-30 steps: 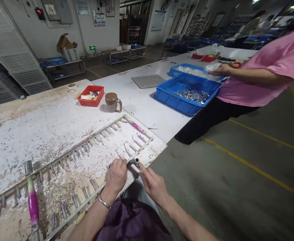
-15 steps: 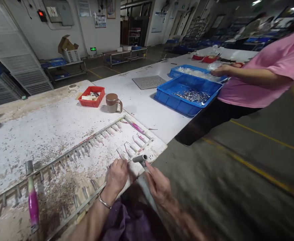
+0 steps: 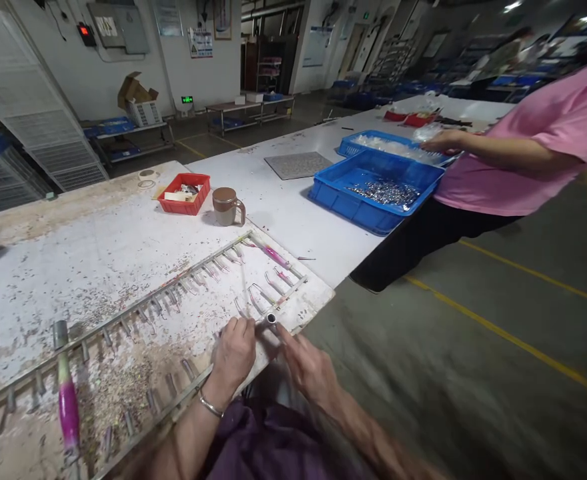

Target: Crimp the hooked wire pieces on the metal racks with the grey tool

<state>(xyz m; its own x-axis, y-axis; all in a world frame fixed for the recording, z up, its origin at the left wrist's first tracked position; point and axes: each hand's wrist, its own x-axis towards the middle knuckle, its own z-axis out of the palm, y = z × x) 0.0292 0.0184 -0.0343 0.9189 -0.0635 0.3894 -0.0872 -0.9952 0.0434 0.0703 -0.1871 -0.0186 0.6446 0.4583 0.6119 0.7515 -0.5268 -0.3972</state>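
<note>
My right hand is closed round the handle of a hammer with a hollow, tube-shaped metal head; the handle is mostly hidden. That head is low at the near rail of a metal frame, close beside my left fingers. My left hand is closed at the same rail, and its fingers hide what they pinch. Short metal pegs and thin wire hooks line the frame's rails. Across its far right end lies a pink-and-green handle.
A larger pink-and-green handled tool lies across the frame at left. Beyond stand a brown mug, a red bin and a blue crate of small shiny parts. Someone in a pink shirt works at right. Chips litter the white table.
The hammer has come down and left toward the rail, its hollow end turning to face me. My right hand moved left with it. My left hand stays nearly in place.
</note>
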